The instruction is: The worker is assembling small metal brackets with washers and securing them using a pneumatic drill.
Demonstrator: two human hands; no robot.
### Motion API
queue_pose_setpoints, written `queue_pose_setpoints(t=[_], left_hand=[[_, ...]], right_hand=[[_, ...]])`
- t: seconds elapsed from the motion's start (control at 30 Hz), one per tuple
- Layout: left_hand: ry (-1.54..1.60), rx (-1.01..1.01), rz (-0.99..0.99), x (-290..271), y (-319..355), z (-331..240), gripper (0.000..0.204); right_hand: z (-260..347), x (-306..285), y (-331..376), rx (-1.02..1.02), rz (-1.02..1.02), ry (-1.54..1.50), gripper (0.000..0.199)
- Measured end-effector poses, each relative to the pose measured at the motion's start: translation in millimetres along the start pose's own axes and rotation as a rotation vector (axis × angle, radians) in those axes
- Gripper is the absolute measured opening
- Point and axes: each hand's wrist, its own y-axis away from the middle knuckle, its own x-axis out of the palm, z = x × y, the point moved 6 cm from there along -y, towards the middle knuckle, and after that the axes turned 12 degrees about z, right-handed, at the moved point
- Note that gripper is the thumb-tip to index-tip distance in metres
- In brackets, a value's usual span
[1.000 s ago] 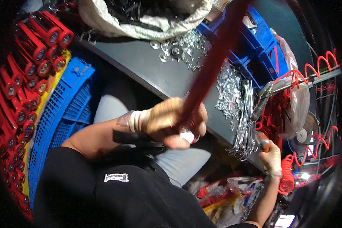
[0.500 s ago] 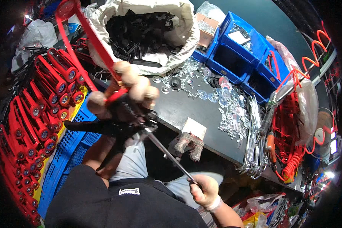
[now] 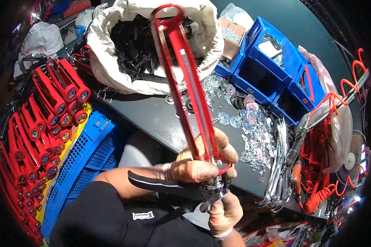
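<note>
Bright centre, black fisheye rim, bent edges, sheen on tabletop

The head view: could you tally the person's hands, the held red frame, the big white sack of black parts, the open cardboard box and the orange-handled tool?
Hands: 2 (left hand, right hand)
Held red frame: 1
Big white sack: 1
Open cardboard box: 1
Orange-handled tool: 1
Total: 6

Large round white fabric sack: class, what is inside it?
The sack holds jumbled, black, plastic-looking parts. The long red metal-looking frame in the left hand crosses in front, hiding some; anything beneath the top layer is covered.
</note>
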Motion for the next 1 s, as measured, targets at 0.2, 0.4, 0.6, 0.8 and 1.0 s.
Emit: queue_pose_setpoints(t=[0.2, 0.4, 0.6, 0.8, 1.0], left_hand=[[-2.294, 0.163, 0.028, -76.8, -68.1, -81.9, 0.036], [-1.988, -0.27, -0.065, -132.8, -113.4, -87.0, 0.02], [-2.52, -0.441, -0.375, -184.0, -197.7, -126.7, 0.024], [-1.996, -0.175, -0.29, -194.4, -282.0, -117.3, 0.03], [-2.39, -0.691, 0.056, -424.2, -297.5, -204.3, 0.03]], right_hand=[[-26.0, -22.3, -18.9, 0.036, -0.147, -0.425, 0.026], [-42.9, -38.4, -38.4, -0.05, -0.2, -0.576, 0.024], [-51.9, -67.2, -63.3, -0.183, -0.259, -0.513, 0.015], [-63.9, -81.3, -67.8, -0.103, -0.357, -0.433, 0.012], [-54.5, -69.4, -69.7, -0.126, -0.044, -0.433, 0.021]])
